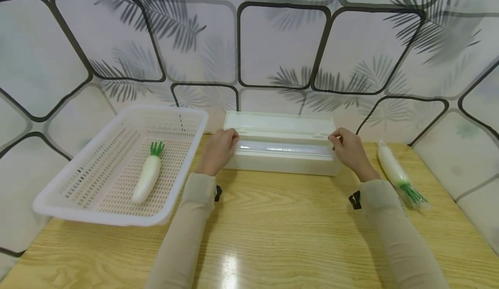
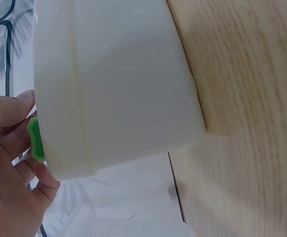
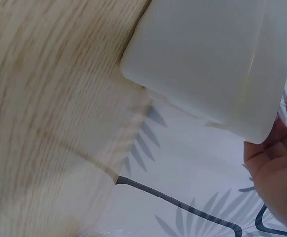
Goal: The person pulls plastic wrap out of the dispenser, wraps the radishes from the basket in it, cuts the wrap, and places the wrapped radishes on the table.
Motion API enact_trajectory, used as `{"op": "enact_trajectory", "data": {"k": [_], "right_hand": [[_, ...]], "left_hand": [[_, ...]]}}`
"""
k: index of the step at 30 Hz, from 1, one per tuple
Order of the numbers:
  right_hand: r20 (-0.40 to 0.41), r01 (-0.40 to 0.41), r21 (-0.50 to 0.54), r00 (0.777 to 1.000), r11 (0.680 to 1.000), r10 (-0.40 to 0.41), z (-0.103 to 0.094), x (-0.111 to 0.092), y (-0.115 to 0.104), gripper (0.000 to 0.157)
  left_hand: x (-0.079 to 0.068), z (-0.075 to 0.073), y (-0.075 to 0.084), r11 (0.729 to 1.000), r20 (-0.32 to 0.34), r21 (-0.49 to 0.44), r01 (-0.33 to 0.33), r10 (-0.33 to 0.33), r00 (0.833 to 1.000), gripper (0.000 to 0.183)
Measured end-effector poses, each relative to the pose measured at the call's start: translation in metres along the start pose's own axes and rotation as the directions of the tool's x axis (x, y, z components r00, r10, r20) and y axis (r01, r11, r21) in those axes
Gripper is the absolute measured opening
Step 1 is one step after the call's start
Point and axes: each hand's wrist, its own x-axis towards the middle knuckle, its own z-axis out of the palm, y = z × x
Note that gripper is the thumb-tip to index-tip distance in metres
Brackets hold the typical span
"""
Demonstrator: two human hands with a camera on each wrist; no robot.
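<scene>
A long white cling film dispenser box (image 1: pixel 280 166) sits on the table with its lid (image 1: pixel 280 122) raised at the back. Across its opening lies shiny clear cling film (image 1: pixel 284 148). My left hand (image 1: pixel 221 148), at the box's left end, pinches the film's edge between thumb and bent fingers. A small green piece (image 2: pixel 36 140) shows beside those fingers in the left wrist view. At the right end, my right hand (image 1: pixel 348 147) pinches the film's other side with thumb and forefinger. The box end hides part of the right fingers (image 3: pixel 276 143) in the right wrist view.
To the left stands a white plastic basket (image 1: pixel 187 163) holding a white radish (image 1: pixel 147 178) with green stem stubs. A second radish (image 1: pixel 393 163), wrapped in clear film, lies on the wooden table (image 1: pixel 280 232) at right. Patterned cloth (image 1: pixel 282 46) hangs behind.
</scene>
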Motion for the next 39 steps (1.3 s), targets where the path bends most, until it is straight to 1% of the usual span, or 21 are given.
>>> {"op": "enact_trajectory", "data": {"k": [3,8,10,14,17,20,24,27,29,31,35,37,39], "right_hand": [[0.014,-0.006,0.042,1.000,0.999,0.005,0.001,-0.001,0.001,0.015],[0.060,-0.032,0.115,0.998,0.993,0.025,-0.002,-0.001,0.003,0.015],[0.087,-0.041,0.123,0.996,0.992,0.030,-0.003,0.000,0.003,0.016],[0.123,-0.033,0.105,0.992,0.994,0.020,-0.005,0.001,0.004,0.026],[0.095,-0.007,0.080,0.996,0.997,-0.001,-0.002,0.002,0.004,0.027],[0.027,0.026,0.043,0.999,0.999,-0.027,0.002,0.002,0.004,0.018],[-0.057,0.048,0.001,0.997,0.999,-0.048,0.007,0.003,0.005,0.006],[-0.084,0.048,-0.004,0.995,0.999,-0.049,0.008,0.002,0.006,0.002],[-0.084,0.051,-0.001,0.995,0.999,-0.051,0.008,0.001,0.006,0.003],[-0.078,0.051,0.027,0.996,0.998,-0.048,0.008,0.001,0.007,0.005],[-0.067,0.054,0.132,0.997,0.990,-0.045,0.010,0.003,0.011,0.008],[-0.052,0.054,0.201,0.998,0.978,-0.044,0.011,0.004,0.012,0.010],[-0.033,0.054,0.277,0.998,0.959,-0.047,0.011,0.004,0.011,0.012]], "left_hand": [[0.002,0.000,0.000,1.000,0.008,-0.022,0.009,-0.009,1.000,0.013],[0.003,-0.001,-0.002,0.997,0.017,-0.076,0.017,-0.015,1.000,0.014],[0.003,-0.001,-0.003,0.994,0.022,-0.106,0.032,-0.030,0.999,0.014],[0.003,-0.002,-0.005,0.982,0.032,-0.174,0.067,-0.062,0.998,0.014],[0.004,-0.002,-0.006,0.977,0.031,-0.201,0.075,-0.070,0.997,0.015],[0.005,-0.002,-0.007,0.977,0.011,-0.198,0.081,-0.081,0.997,0.014],[0.007,-0.001,-0.007,0.981,-0.017,-0.180,0.079,-0.083,0.996,0.011],[0.007,0.000,-0.008,0.978,-0.019,-0.191,0.081,-0.087,0.996,0.010],[0.008,0.000,-0.010,0.971,-0.013,-0.214,0.103,-0.108,0.994,0.011],[0.008,0.000,-0.010,0.953,0.002,-0.264,0.146,-0.151,0.988,0.012],[0.007,0.000,-0.010,0.892,0.051,-0.382,0.241,-0.241,0.969,0.016],[0.007,0.000,-0.009,0.858,0.071,-0.435,0.272,-0.268,0.961,0.017],[0.006,0.001,-0.009,0.831,0.078,-0.477,0.285,-0.283,0.956,0.017]]}}
